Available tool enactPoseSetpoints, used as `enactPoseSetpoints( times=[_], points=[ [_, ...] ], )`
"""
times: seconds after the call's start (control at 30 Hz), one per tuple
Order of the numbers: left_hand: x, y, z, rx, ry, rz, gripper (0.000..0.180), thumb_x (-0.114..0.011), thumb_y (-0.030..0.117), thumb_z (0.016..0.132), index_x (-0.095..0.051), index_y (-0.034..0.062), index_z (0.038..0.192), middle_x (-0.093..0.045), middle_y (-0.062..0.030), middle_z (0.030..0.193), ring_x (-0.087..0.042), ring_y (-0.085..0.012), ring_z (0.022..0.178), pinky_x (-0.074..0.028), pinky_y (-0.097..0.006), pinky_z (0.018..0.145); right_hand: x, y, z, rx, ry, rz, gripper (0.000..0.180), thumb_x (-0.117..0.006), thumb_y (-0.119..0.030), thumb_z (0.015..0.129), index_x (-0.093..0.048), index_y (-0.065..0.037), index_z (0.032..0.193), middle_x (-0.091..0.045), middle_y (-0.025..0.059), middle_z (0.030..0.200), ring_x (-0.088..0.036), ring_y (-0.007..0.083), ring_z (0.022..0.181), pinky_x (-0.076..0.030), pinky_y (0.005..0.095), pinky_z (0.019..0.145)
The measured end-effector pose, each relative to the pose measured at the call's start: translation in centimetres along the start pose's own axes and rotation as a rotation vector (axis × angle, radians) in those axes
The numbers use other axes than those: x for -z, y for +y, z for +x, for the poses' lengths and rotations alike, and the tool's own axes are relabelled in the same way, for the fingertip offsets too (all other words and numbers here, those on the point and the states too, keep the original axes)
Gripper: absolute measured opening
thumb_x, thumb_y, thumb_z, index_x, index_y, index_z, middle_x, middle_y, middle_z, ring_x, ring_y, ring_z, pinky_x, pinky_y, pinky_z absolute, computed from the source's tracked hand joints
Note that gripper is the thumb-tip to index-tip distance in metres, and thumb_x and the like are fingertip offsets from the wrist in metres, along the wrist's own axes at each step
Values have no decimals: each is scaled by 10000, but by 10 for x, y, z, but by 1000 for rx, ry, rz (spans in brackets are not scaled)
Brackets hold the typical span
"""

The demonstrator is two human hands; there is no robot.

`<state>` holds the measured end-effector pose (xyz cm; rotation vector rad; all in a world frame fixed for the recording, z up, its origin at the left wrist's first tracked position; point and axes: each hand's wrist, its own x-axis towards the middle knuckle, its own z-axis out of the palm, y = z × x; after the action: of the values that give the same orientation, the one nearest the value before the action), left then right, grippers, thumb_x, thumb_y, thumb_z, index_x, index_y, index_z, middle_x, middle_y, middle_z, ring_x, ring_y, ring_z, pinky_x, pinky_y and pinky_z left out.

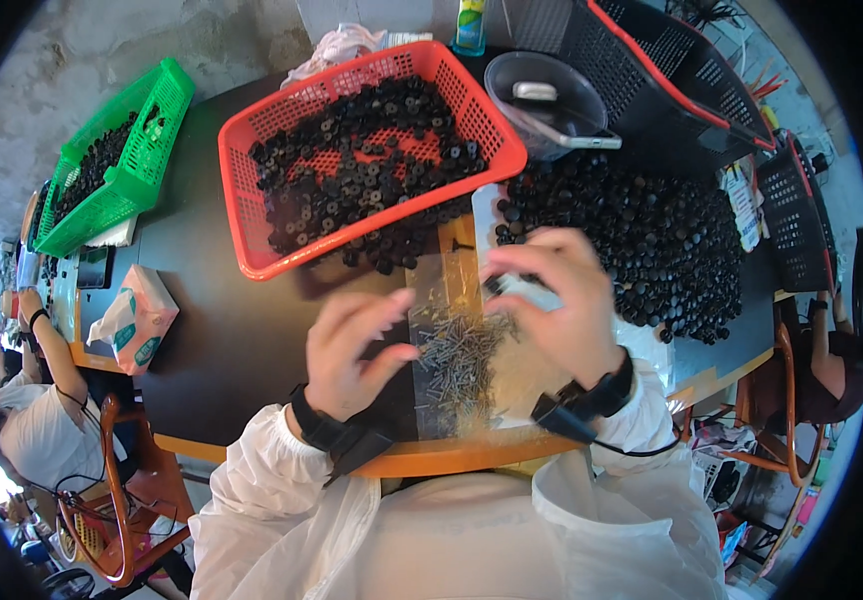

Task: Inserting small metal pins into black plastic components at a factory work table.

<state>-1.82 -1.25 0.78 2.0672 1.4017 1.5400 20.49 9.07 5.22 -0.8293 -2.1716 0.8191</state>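
Note:
My left hand (357, 352) is raised over the dark tabletop, thumb and fingers apart, with nothing visible between them. To its right, my right hand (564, 305) curls its thumb and forefinger round a small black part (495, 285), slightly blurred. Below and between the hands lies a loose pile of thin grey metal screws (462, 365). Beyond them stands a red plastic basket (242, 225) holding many black ring-shaped pieces (352, 165). Right of my right hand spreads a large heap of black round knobs (652, 250).
A clear tub (592, 95) with a white device stands behind the knobs, beside a large black basket (642, 110). At left are a green basket (157, 165) and a tissue pack (142, 315). One person (47, 420) sits at far left, another (832, 370) at far right.

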Motion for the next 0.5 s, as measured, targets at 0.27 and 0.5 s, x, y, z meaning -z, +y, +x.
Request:
enactPoseSetpoints(
  times=[0.27, 0.5],
  points=[
    [0, -10, -7, 209, 215, -155, 196, -614, 22, 883, -633, 24, 1078, -554, -81, 960, -540, -149, 781, -465, -263, 696, 84, 77, -18, -19, 379, -760, 239, -755, -127, 770, -718, -117, 1006, -639, 117, 986, -584, 322, 997, -423, 462, 996],
    [4, -9, 3, 149, 134, -88, 192, -609, -3, 883, -642, 43, 1066, -559, -65, 960, -531, -124, 751, -452, -239, 650, 111, 90, -18, -37, 342, -829, 297, -716, -89, 800, -680, -94, 1095, -656, 110, 1056, -588, 306, 1021, -405, 469, 1015]
  ],
)
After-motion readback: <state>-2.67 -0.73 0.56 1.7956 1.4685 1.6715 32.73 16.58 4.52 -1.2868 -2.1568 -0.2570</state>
